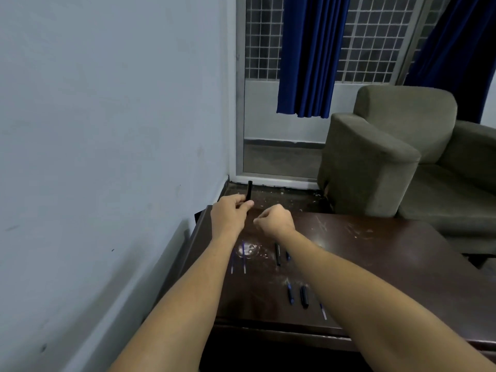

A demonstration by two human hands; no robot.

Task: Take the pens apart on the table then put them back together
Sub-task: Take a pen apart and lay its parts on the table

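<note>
Head-worn view down over table [375, 253]

Grey-green armchair [389, 157] beside blue curtains [308, 55], gridded window [375, 36], pale wall [107, 103]

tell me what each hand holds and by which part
The left hand pinches a black pen barrel by its lower end; the rest sticks up free. The right hand is curled into a fist; whether it holds anything cannot be told.
</note>
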